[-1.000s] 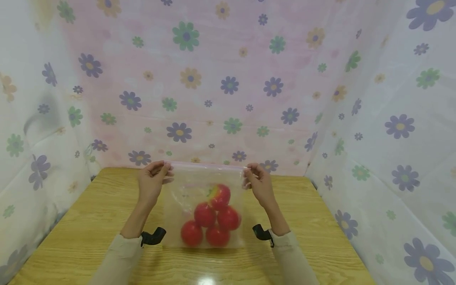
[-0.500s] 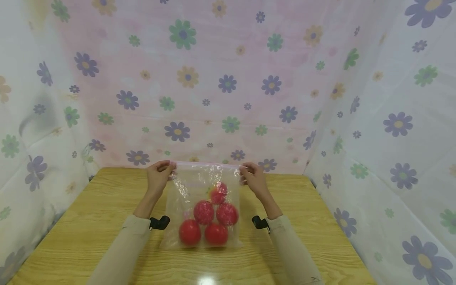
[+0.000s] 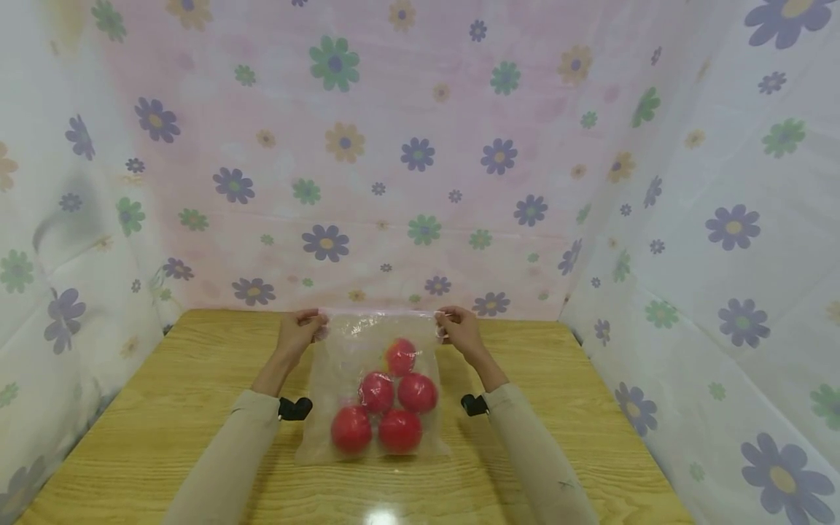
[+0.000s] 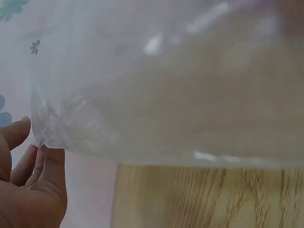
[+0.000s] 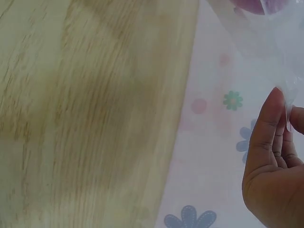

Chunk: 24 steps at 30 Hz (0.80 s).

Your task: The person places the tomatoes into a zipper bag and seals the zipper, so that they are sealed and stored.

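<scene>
A clear zip-top plastic bag (image 3: 348,350) with several red apples (image 3: 377,392) inside is spread between my two hands over the wooden table. My left hand (image 3: 298,337) pinches its top left corner between thumb and fingers; in the left wrist view the plastic (image 4: 52,128) bunches at those fingertips. At the top right corner, my right hand (image 3: 462,334) pinches the bag's edge the same way, and the right wrist view shows the film (image 5: 288,109) between thumb and forefinger. The apples sit low and to the right in the bag, one stacked above the others.
The wooden table (image 3: 551,437) extends around the bag on both sides. Flower-printed cloth (image 3: 420,109) hangs behind the table and along its left and right. A black wrist camera mount (image 3: 295,408) sits on the left cuff, another mount (image 3: 474,405) on the right.
Both hands have moved slightly closer together and, most recently, a little lower, still pinching the bag's top corners. The bag's top edge has come down and its plastic is looser; the apples have shifted slightly.
</scene>
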Each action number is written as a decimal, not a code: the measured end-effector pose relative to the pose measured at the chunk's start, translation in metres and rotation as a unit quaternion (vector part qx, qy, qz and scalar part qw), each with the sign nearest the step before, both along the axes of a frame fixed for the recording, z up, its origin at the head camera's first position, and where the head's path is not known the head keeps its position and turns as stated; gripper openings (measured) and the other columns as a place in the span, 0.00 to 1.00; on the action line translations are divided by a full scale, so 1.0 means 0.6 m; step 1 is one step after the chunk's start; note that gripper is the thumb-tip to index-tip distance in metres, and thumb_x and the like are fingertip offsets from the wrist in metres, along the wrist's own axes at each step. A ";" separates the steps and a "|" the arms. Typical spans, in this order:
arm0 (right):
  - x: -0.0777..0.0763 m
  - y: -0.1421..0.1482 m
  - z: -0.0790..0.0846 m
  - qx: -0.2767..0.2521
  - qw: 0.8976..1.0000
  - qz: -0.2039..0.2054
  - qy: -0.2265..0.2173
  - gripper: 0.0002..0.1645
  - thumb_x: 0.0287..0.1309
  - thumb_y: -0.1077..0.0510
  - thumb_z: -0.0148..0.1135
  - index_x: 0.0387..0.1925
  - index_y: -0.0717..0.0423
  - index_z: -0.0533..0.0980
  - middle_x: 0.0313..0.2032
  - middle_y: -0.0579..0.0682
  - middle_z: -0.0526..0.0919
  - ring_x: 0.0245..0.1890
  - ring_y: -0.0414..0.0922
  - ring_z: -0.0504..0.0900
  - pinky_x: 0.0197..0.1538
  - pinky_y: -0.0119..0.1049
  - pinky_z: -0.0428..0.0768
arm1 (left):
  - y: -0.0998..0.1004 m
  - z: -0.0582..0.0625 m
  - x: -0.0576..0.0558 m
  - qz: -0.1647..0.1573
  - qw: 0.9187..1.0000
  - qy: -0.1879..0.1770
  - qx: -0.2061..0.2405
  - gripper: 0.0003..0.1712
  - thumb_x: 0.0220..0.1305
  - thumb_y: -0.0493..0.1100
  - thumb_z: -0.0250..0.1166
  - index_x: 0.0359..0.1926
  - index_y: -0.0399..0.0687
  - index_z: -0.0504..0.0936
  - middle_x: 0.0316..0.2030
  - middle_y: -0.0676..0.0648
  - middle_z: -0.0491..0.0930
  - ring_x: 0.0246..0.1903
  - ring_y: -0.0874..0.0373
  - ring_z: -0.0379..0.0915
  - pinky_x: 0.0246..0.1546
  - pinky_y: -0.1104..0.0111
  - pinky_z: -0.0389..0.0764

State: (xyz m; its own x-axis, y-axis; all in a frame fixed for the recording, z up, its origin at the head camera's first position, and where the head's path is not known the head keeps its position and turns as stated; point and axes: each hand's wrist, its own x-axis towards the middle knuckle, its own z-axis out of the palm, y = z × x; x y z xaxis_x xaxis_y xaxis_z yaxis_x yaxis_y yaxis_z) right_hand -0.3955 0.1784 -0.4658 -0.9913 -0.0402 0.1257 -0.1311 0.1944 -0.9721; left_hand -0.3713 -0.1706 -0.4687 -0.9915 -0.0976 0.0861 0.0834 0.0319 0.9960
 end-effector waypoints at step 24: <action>0.007 0.016 -0.046 0.009 0.998 0.049 -0.033 0.31 0.72 0.66 0.57 0.68 0.80 0.61 0.57 0.76 0.74 0.53 0.62 0.81 0.58 0.50 0.82 | -0.011 -0.044 0.014 -0.118 0.985 -0.041 -0.120 0.37 0.78 0.39 0.55 0.74 0.19 0.49 0.70 0.19 0.56 0.70 0.27 0.58 0.67 0.43 0.68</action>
State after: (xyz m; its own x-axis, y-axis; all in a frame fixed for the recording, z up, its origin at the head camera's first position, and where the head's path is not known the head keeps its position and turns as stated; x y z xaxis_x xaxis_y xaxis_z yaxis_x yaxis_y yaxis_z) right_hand -0.3912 0.1882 -0.4936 -0.9885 -0.1394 0.0593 -0.0869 0.2014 -0.9756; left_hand -0.3629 -0.1771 -0.4952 -0.9886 0.1508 -0.0026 0.0366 0.2563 0.9659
